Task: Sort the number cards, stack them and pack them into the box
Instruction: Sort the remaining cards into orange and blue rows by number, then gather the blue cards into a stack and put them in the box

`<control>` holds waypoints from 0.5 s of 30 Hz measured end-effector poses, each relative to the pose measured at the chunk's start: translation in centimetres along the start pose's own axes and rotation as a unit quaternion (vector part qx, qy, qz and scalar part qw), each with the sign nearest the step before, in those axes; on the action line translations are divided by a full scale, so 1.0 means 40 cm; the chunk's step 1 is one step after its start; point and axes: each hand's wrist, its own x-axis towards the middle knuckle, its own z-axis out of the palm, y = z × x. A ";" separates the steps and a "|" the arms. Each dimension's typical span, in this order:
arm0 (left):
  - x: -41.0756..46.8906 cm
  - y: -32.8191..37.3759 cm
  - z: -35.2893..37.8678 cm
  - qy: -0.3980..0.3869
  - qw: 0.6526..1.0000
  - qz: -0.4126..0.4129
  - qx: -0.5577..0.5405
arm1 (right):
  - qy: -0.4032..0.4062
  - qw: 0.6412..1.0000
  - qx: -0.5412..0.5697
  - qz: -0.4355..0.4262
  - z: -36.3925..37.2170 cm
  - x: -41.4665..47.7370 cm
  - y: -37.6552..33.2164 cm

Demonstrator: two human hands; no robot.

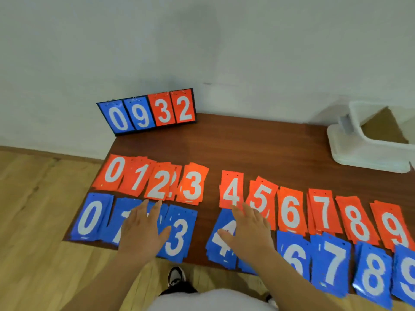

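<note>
Dark wood tabletop set against a white wall, wood floor to the left; the sorted number cards are laid out in two rows, red cards behind and blue cards in front, each digit in its own loose pile. The white box is seen at the far right corner, well apart from the piles, nothing packed in it yet. The left hand is spread flat over the blue piles between 0 and 3, the right hand flat over blue 4 and the pile beside it; fingers straight, nothing gripped, contact or hover cannot be told. Risks: piles are fanned and untidy, red 2 overlaps its neighbours, so digits could be mixed if piles are swept together; glossy cards could be slid off a stack when lifted; blue 8 and 9 seem close to the near edge and could be knocked to the floor. Writing: white digits 0 to 9 read on red; on blue 0, 3, 4, 6, 7, 8, 9 read, 1 partly covered, 2 and 5 hidden by hands. Scoreboard at the back reads 0 9 on blue, 3 2 on red; no brand is legible
</note>
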 end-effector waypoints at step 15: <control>-0.026 -0.438 -0.031 -0.008 0.994 -0.110 0.000 | -0.039 0.995 -0.072 -0.058 0.085 0.088 -0.378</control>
